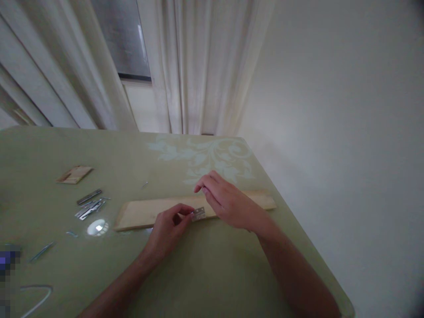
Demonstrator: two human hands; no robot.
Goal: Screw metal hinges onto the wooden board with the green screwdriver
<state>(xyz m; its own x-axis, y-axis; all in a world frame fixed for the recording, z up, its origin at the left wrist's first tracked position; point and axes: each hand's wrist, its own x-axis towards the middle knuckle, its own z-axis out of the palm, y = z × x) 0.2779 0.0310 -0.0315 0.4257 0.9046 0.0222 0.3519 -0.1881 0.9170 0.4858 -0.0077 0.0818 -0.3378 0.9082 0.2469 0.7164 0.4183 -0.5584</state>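
A long, flat plank (145, 213) of pale, smooth wood lies crosswise on the glossy olive-green counter (212, 274), its right end near the counter's edge. At the middle of the plank's near edge sits a small hinge (198, 214) of bright, silvery metal, rectangular and thin. The left hand (168, 230) comes in from 7 o'clock with thumb and forefinger pinched together on the hinge's left side. The right hand (228, 203) comes in from 5 o'clock and lies palm down over the plank just right of the hinge, its fingers loosely apart and gently curled, gripping nothing.

At 9 o'clock from the plank lies a loose heap of flat metal pieces (90, 206), grey and shiny, and just below them a small round disc (97, 228) that catches the light. Further off, toward 10 o'clock, rests a short wooden offcut (75, 174). A white leafy pattern (205, 157) is printed on the counter at 12 o'clock, and pale, softly pleated curtains (198, 66) hang beyond.
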